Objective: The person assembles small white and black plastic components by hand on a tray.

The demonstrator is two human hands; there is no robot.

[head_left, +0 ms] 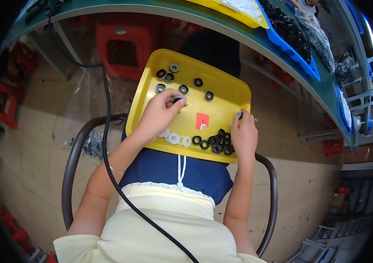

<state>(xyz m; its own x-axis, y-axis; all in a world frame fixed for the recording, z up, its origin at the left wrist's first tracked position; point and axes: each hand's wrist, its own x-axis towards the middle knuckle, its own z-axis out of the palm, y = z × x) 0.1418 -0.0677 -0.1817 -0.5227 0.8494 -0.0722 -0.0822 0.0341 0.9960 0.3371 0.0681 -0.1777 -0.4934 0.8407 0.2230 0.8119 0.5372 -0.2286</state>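
Observation:
A yellow tray rests across my lap. My left hand is over its middle left, fingers closed on a black and grey ring. Along the tray's right side, my right hand pinches a small black ring. Several ring pairs, black with grey or white, lie spread over the far half, among them one ring pair near the centre. Loose white rings lie along the near edge, beside a heap of black rings next to my right hand. A red label sits on the tray floor.
A green table curves beyond the tray, bearing a yellow bin of white parts and a blue bin of black parts. A red stool stands underneath. A black cable hangs at my left. Another person's arm shows far right.

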